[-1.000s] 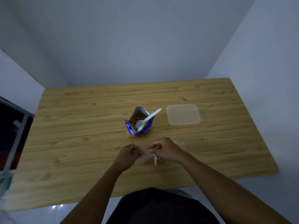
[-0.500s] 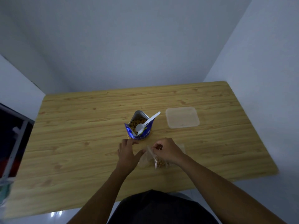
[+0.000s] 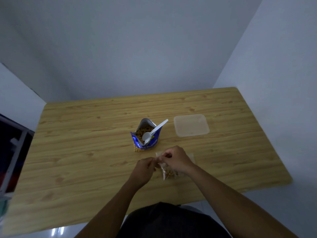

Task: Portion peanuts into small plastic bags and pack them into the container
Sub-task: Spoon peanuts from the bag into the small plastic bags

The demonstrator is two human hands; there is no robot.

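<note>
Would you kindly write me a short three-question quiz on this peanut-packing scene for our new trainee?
1. True or false: the white spoon stands in the blue peanut packet.
2. Fill in: the container sits on the packet's ____ side, by the person's own sides.
3. The left hand and right hand both pinch: A) the spoon B) the small plastic bag C) the container.
Key: 1 true; 2 right; 3 B.

The light wood-grain bench (image 3: 77, 152) carries an open blue foil peanut pouch (image 3: 151, 143) standing at its middle, a translucent square plastic container (image 3: 191, 125) to its right, and a small clear plastic bag of peanuts (image 3: 169, 173) nearer the front edge.
</note>
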